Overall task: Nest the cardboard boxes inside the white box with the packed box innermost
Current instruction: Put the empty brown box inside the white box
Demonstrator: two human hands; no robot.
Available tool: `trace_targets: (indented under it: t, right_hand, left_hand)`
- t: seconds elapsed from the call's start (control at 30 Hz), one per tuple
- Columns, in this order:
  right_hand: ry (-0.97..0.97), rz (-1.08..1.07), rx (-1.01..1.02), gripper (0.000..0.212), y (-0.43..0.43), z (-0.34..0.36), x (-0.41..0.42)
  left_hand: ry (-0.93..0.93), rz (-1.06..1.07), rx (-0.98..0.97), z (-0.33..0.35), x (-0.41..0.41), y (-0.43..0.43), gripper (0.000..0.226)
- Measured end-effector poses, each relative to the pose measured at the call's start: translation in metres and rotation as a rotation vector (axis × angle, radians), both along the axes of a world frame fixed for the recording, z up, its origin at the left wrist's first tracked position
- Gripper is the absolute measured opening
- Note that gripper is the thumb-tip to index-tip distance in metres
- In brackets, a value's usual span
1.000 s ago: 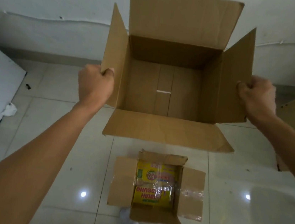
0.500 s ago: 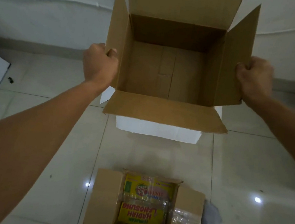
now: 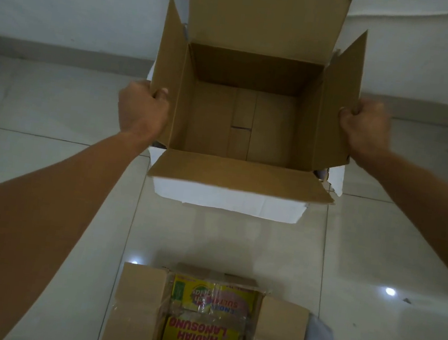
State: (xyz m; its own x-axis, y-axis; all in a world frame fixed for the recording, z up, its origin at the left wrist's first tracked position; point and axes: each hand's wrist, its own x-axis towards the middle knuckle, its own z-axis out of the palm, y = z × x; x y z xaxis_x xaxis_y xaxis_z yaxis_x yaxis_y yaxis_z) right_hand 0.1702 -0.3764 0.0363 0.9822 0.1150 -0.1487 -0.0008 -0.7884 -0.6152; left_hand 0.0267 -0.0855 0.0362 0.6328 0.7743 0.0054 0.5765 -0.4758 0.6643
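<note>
Two hands carry the empty brown cardboard box [image 3: 247, 121] directly above the white box [image 3: 227, 202], whose white rim and flaps show past its near edge and both near corners. The left hand [image 3: 142, 111] is closed in a fist over the left side flap; the right hand [image 3: 363, 130] is closed the same way over the right side flap. Neither touches anything else.

To do this step well, I judge the brown box should stay level, its four corners lined up with the white box's opening, and both sides should go down evenly so no wall catches on the torn white flaps.

On the floor nearest the person, well apart from the pair, sits the packed box [image 3: 205, 320], flaps spread, yellow packets showing inside; it goes in last.
</note>
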Motion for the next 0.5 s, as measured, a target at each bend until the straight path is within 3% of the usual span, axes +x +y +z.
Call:
trace_targets:
  t: [0.4,0.5]
  right_hand:
    - [0.04,0.025,0.035,0.032,0.006,-0.037,0.006]
    - [-0.06,0.148,-0.132,0.048,0.006,-0.044,-0.002]
  left_hand:
    - [0.138,-0.047,0.156,-0.039,0.004,0.008,0.041]
    - [0.214,-0.163,0.333,-0.043,-0.001,0.005,0.057]
